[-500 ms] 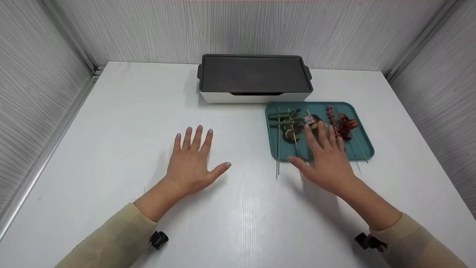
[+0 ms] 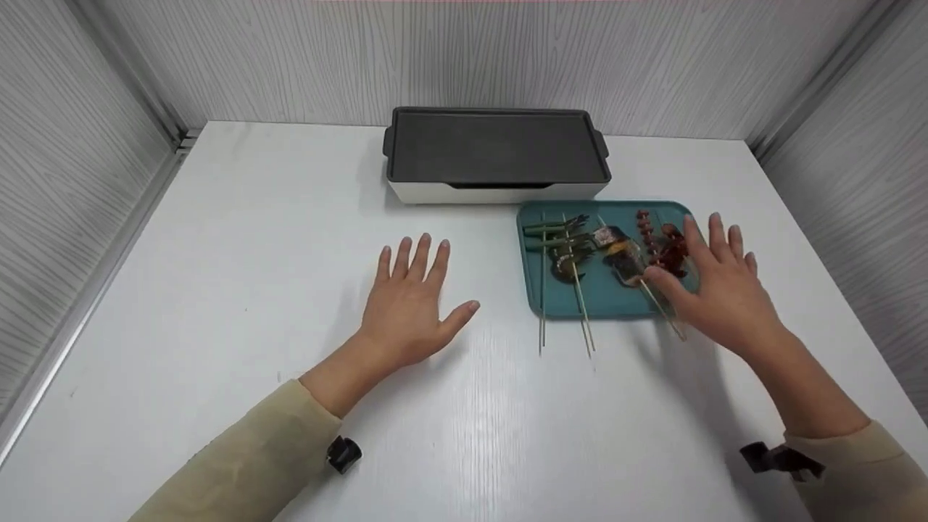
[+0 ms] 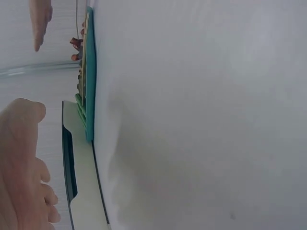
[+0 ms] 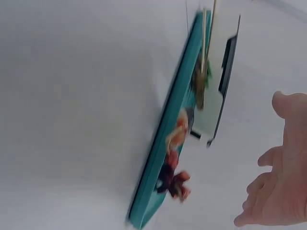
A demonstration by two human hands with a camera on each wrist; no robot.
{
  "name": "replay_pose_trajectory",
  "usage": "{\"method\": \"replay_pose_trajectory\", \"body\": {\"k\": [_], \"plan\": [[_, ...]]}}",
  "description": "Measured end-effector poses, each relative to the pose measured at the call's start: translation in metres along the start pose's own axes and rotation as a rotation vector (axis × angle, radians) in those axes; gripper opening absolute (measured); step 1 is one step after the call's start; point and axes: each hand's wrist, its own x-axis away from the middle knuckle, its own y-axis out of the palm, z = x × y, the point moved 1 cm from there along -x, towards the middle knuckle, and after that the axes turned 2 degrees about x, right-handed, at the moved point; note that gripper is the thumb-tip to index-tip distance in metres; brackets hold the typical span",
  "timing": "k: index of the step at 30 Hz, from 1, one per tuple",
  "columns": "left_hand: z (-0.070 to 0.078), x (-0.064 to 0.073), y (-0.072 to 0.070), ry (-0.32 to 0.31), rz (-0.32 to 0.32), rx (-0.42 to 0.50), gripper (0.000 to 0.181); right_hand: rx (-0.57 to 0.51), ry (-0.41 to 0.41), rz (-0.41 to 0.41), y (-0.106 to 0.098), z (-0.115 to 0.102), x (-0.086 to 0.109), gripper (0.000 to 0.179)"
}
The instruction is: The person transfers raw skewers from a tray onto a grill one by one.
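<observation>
Tray (image 2: pixel 562 304) bears skewers (image 2: pixel 629 264); griddle (image 2: pixel 496 145) at its 11 o'clock. Left grip (image 2: pixel 402 312) wide over surface (image 2: pixel 449 428) toward 8 o'clock; right grip (image 2: pixel 725 297) wide near 3 o'clock edge.

Booth-like workspace: white table (image 2: pixel 246 239), wood-grain panels (image 2: pixel 290 58) on three sides.

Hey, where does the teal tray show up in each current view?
Head: teal tray right of centre, in front of the dark-topped white appliance.
Left wrist: upper left, its edge running vertically.
Right wrist: slanting from top, right of centre, to bottom, left of centre.
Shared landmark: that appliance.
</observation>
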Motion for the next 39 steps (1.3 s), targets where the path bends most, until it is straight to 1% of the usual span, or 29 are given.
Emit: {"method": "replay_pose_trajectory", "body": {"k": [5,9,13,17,21,24,26,32,39], "plan": [[0.016,-0.013,0.004,0.043,-0.018,0.009,0.091,-0.038,0.013,-0.044,-0.014,0.035,-0.004,0.088],[0.027,-0.022,0.01,0.081,-0.044,0.011,0.089,-0.044,0.018,-0.102,-0.021,0.061,-0.006,0.084],[0.036,-0.029,0.018,0.129,-0.073,0.019,0.086,-0.024,0.029,-0.161,-0.024,0.081,-0.009,0.081],[0.044,-0.035,0.025,0.18,-0.122,0.007,0.08,0.004,0.025,-0.208,-0.023,0.095,-0.011,0.077],[0.052,-0.039,0.031,0.236,-0.17,-0.019,0.073,0.018,0.009,-0.291,-0.018,0.103,-0.011,0.074],[0.056,-0.041,0.034,0.267,-0.186,-0.024,0.068,0.011,-0.009,-0.352,-0.013,0.106,-0.009,0.074],[0.059,-0.041,0.035,0.28,-0.194,-0.025,0.066,-0.002,-0.018,-0.378,-0.011,0.107,-0.008,0.074],[0.063,-0.045,0.039,0.294,-0.199,-0.037,0.064,-0.001,-0.021,-0.417,-0.005,0.107,-0.007,0.07],[0.065,-0.048,0.039,0.288,-0.205,-0.042,0.063,0.015,-0.012,-0.418,-0.003,0.109,-0.009,0.066]]}}
